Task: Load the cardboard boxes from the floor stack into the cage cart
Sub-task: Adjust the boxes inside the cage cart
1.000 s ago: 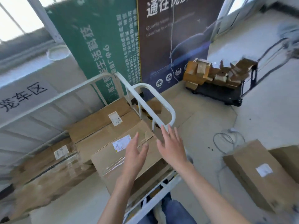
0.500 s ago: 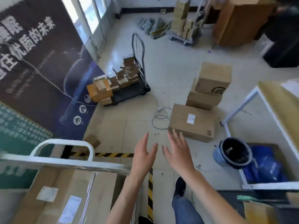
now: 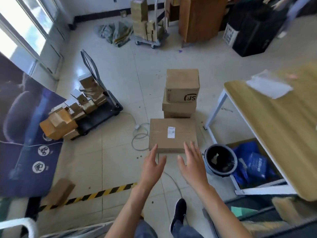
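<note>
Left hand (image 3: 152, 166) | right hand (image 3: 193, 166) | both spread, empty | flat box (image 3: 172, 134) long axis crosswise

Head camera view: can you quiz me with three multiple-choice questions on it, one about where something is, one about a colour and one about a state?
1. Where is the bucket?
A) on the table
B) on the floor, right of the flat cardboard box
C) on a trolley

2. What colour is the flat cardboard box's label?
A) red
B) white
C) green

3. How are the left hand and right hand?
A) open, gripping nothing
B) lifting a box
C) holding the bucket

Answers: 1 B, it stands on the floor beside the box. 2 B, the sticker is white. 3 A, the fingers are straight and spread.
</note>
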The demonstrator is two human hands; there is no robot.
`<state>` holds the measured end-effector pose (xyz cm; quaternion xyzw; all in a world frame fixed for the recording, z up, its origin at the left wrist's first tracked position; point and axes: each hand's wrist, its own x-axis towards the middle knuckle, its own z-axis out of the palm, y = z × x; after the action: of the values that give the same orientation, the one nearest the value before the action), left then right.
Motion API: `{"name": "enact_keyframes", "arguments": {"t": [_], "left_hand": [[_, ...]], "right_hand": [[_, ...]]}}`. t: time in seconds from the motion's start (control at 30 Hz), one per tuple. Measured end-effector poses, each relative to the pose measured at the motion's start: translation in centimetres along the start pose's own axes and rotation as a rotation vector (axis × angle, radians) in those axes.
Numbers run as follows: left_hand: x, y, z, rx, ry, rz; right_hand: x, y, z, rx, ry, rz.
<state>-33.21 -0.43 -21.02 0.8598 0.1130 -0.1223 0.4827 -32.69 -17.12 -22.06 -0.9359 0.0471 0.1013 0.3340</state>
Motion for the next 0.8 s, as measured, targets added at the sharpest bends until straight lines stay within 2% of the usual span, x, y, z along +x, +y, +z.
{"name": "enact_keyframes", "arguments": {"t": [0.2,0.5,0.67,0.8], "left_hand": [[6.0,-1.3,1.7,0.039,-0.045,-0.067],[21.1,-5.9,2.5,0.027,-0.098,-0.211],[29.7,-11.1,4.4,0.087,-0.220,-0.300],[36.0,-17.5,6.9,0.010,-0.275,-0.502]], "right_hand": [[6.1,2.1,0.8,0.018,-0.061,0.062],[18.6,3.5,5.8,0.012,-0.131,0.212],[27.3,6.5,11.0,0.019,-0.174,0.321],[33.3,12.4,16.7,0.039,-0.255,0.451]]}}
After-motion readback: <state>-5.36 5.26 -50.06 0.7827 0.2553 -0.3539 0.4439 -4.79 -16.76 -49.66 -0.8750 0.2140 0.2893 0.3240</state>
